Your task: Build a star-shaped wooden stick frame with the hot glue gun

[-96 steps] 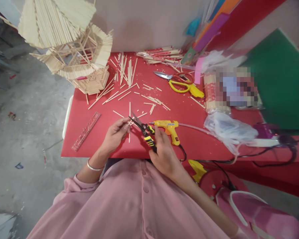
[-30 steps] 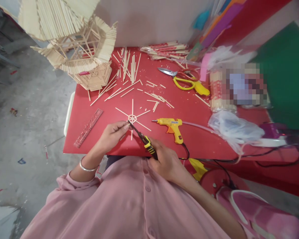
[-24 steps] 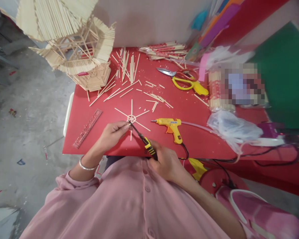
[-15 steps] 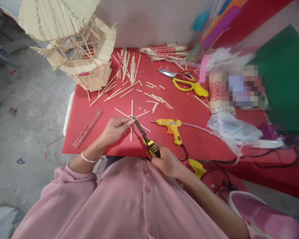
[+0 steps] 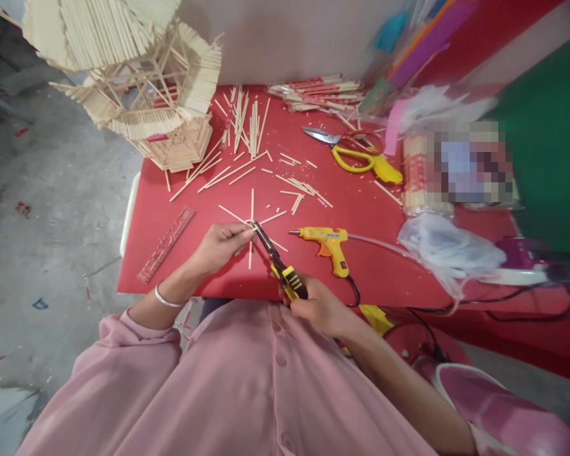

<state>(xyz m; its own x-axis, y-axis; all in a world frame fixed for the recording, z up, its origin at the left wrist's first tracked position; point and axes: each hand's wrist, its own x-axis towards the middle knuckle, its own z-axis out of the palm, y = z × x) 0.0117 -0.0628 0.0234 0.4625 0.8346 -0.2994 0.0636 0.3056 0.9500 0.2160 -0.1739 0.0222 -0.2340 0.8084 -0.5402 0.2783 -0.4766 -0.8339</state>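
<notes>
My right hand [image 5: 313,305] is wrapped round the yellow-and-black handles of a pair of pliers [image 5: 268,246]. Their dark jaws reach up to the fingertips of my left hand [image 5: 225,246], which pinches a small wooden stick [image 5: 253,230]. That stick lies at the jaws, partly hidden by my fingers. Under both, thin sticks [image 5: 252,202] spread out like a star on the red table. To the right lies a yellow glue gun [image 5: 330,244], its nozzle pointing left. A clear ruler [image 5: 166,246] rests left of my left hand.
A tiered stick-built model [image 5: 171,126] stands at the back left. Loose sticks [image 5: 254,130] and scissors [image 5: 356,152] lie farther back. Stick packets [image 5: 422,177], a plastic bag [image 5: 446,247] and cables [image 5: 532,310] crowd the right. The table's front edge [image 5: 399,304] is close to my body.
The view has shifted slightly. Both hands keep their grip, and the pliers' jaws stay at the small stick; little else differs.
</notes>
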